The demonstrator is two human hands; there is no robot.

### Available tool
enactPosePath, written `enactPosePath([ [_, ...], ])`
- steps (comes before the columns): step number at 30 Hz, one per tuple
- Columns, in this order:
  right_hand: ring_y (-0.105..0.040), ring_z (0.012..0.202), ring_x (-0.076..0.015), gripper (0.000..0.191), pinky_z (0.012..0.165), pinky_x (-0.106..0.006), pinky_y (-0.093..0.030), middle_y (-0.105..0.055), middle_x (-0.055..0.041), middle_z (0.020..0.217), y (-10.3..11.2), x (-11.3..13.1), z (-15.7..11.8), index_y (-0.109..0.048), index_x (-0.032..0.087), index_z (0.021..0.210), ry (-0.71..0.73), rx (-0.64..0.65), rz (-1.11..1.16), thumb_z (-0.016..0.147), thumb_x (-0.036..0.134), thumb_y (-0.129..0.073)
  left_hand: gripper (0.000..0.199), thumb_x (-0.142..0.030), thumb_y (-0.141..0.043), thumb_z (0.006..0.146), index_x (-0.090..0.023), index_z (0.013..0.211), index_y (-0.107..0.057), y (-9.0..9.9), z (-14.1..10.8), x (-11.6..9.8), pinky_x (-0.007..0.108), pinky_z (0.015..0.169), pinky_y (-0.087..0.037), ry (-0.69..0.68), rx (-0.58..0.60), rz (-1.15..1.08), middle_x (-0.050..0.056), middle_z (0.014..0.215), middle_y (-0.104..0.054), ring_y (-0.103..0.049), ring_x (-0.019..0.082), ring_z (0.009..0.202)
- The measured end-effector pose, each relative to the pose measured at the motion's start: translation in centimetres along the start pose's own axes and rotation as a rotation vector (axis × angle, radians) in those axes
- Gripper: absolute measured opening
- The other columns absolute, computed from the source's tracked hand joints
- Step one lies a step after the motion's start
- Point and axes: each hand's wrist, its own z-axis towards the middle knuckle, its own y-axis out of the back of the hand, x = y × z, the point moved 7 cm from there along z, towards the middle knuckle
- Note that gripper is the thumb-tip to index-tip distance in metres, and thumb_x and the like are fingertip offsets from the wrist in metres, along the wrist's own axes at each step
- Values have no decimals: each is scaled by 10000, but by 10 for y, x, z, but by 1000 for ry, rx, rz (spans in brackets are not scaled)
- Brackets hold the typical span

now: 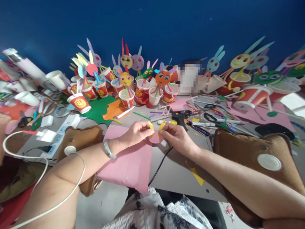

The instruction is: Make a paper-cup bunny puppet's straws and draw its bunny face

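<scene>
Both hands meet over the table's middle, around a small round pink paper piece (157,137). My left hand (138,132) is closed in a pinch on a yellow paper strip (151,125) at the circle's left edge. On the other side, a second yellow paper strip (161,126) is pinched between the thumb and fingers of my right hand (177,136). Both strips touch or overlap the circle's upper part; whether they are stuck to it I cannot tell. Under my left wrist lies a large pink paper sheet (126,162).
Paper cups with paper-faced figures (126,95) line the back. A black glue gun (179,117), markers and scissors (211,117) lie beyond my hands. Brown cushions (252,159) flank me. A power strip (60,136) with a white cable is left; a yellow scrap (195,174) lies right.
</scene>
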Motion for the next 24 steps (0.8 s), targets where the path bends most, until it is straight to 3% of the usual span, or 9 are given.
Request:
enactPosePath([
  [7, -469, 592, -124, 271, 542, -254, -391, -574, 1, 629, 2, 0, 1, -560, 199, 666, -19, -31, -27, 838, 398, -624, 141, -280, -624, 769, -146, 788, -584, 0, 1, 3, 246, 701, -460, 15, 26, -10, -6, 723, -615, -584, 117, 710],
  [15, -440, 565, -106, 245, 525, -250, -351, -536, 20, 607, -2, 4, 0, -572, 186, 667, -30, 2, -19, 785, 382, -657, 190, -298, -654, 809, -141, 733, -577, 4, 2, 11, 207, 569, -429, -20, -44, -21, -29, 658, -563, -540, 83, 601],
  [18, -444, 557, -104, 220, 533, -252, -363, -529, 24, 588, -2, 3, 1, -554, 190, 637, -26, -3, -40, 764, 338, -657, 189, -293, -669, 793, -140, 739, -572, 2, 1, 10, 208, 593, -438, -3, -22, -10, -22, 669, -577, -551, 86, 626],
  [21, -489, 568, -117, 174, 539, -256, -394, -583, 8, 614, 7, 4, 3, -585, 192, 672, -24, -73, -62, 764, 319, -660, 247, -275, -728, 749, -140, 902, -588, -1, 1, 10, 232, 706, -497, 16, 8, -92, 9, 810, -637, -616, 113, 757],
  [24, -585, 647, -156, 177, 598, -280, -466, -677, -32, 733, 27, 11, 5, -637, 191, 778, 1, -205, -1, 772, 358, -694, 375, -286, -748, 759, -163, 1054, -552, 2, -1, 10, 254, 751, -517, 10, -55, -166, 20, 894, -643, -641, 124, 805],
])
